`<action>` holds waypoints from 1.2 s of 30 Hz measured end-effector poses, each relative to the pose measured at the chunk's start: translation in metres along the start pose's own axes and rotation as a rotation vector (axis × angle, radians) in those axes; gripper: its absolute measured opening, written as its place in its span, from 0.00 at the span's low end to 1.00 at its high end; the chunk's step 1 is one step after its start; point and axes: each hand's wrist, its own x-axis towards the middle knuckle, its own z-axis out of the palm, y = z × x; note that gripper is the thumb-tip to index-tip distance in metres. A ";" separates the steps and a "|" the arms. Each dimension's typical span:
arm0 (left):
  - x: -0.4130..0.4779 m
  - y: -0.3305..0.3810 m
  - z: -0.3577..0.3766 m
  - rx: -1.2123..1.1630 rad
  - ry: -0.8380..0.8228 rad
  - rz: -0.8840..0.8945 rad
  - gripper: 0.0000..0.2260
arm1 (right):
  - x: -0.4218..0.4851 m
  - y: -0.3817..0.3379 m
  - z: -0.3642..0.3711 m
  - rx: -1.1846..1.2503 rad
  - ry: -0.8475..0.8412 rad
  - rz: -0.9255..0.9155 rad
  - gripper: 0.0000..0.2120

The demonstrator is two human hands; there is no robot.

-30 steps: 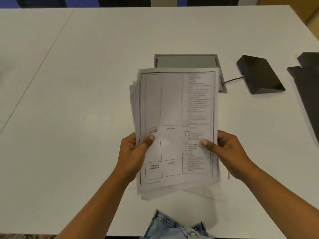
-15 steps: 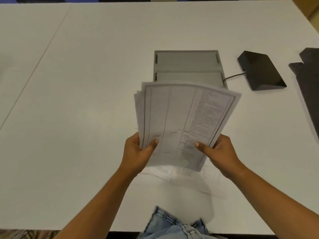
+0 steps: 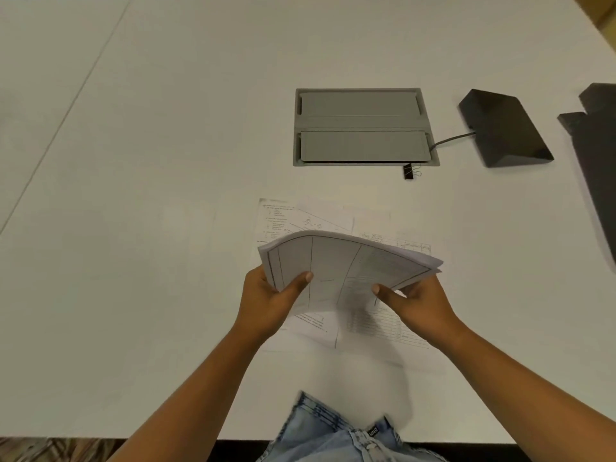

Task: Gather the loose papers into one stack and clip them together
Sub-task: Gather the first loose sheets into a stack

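White paper: our left hand (image 3: 266, 301) and right hand (image 3: 420, 305) each pinch a bowed stack (image 3: 346, 261) just above loose sheets (image 3: 333, 216) on the bench (image 3: 160, 168) — we should gather those under it and tap edges square before reaching the clip (image 3: 408, 171) beyond.

The tabletop (image 3: 166, 195) is seen as smooth, matt white. The sheets (image 3: 336, 261) are thin, matt printed paper. The binder clip (image 3: 409, 171) is black with wire handles. The grey hatch (image 3: 361, 126) looks matt, the black wedge (image 3: 503, 128) faintly glossy. Faded denim cloth (image 3: 333, 431) is seen below.
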 end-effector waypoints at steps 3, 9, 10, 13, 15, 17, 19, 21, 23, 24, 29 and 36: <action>0.001 -0.005 0.002 0.032 -0.043 -0.061 0.13 | 0.004 0.012 -0.002 0.036 -0.033 0.093 0.18; 0.003 0.010 -0.006 -0.094 0.038 -0.067 0.05 | 0.000 0.020 -0.011 0.029 -0.066 0.120 0.10; 0.004 0.014 -0.007 -0.122 0.043 -0.069 0.03 | -0.001 0.019 -0.012 0.049 -0.050 0.123 0.10; 0.005 0.019 -0.010 -0.202 -0.021 -0.162 0.10 | -0.004 0.015 -0.011 0.244 0.009 0.160 0.12; 0.001 0.013 -0.010 -0.219 -0.097 -0.287 0.17 | -0.007 0.012 -0.008 0.384 -0.007 0.214 0.14; -0.007 0.008 -0.009 -0.196 -0.127 -0.338 0.19 | -0.011 0.011 -0.007 0.438 -0.033 0.262 0.14; -0.013 0.003 -0.010 -0.188 -0.129 -0.350 0.19 | -0.013 0.014 -0.007 0.412 -0.049 0.277 0.14; -0.018 -0.002 -0.014 -0.202 -0.116 -0.355 0.18 | -0.016 0.016 -0.006 0.398 -0.092 0.284 0.15; -0.020 -0.004 -0.019 -0.202 -0.099 -0.367 0.16 | -0.018 0.015 -0.005 0.399 -0.169 0.308 0.15; -0.021 -0.005 -0.020 -0.193 -0.091 -0.372 0.15 | -0.018 0.015 -0.006 0.384 -0.205 0.321 0.15; -0.027 -0.008 -0.037 -0.140 0.014 -0.338 0.08 | -0.011 0.030 -0.013 0.299 0.078 0.376 0.12; -0.041 -0.017 -0.075 -0.116 0.133 -0.336 0.07 | -0.008 0.093 -0.033 -0.614 0.463 0.569 0.38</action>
